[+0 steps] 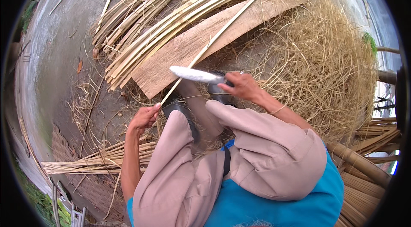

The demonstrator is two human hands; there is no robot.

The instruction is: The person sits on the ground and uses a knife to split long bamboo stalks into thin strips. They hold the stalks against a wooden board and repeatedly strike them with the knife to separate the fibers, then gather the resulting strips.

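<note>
My left hand is closed on the near end of a long, pale bamboo strip. From there the strip slants up and to the right, crossing over a wooden plank. In my right hand is a knife with a broad, bright blade, its dark handle partly hidden by my fingers. The blade points left and lies across the strip in this view, a short way beyond my left hand. Whether its edge touches the strip, I cannot tell.
A large heap of thin shavings covers the ground at right. Split bamboo strips lie in bundles beyond the plank. Another strip bundle is at lower left, beside a woven mat. Bamboo poles stand close at my right.
</note>
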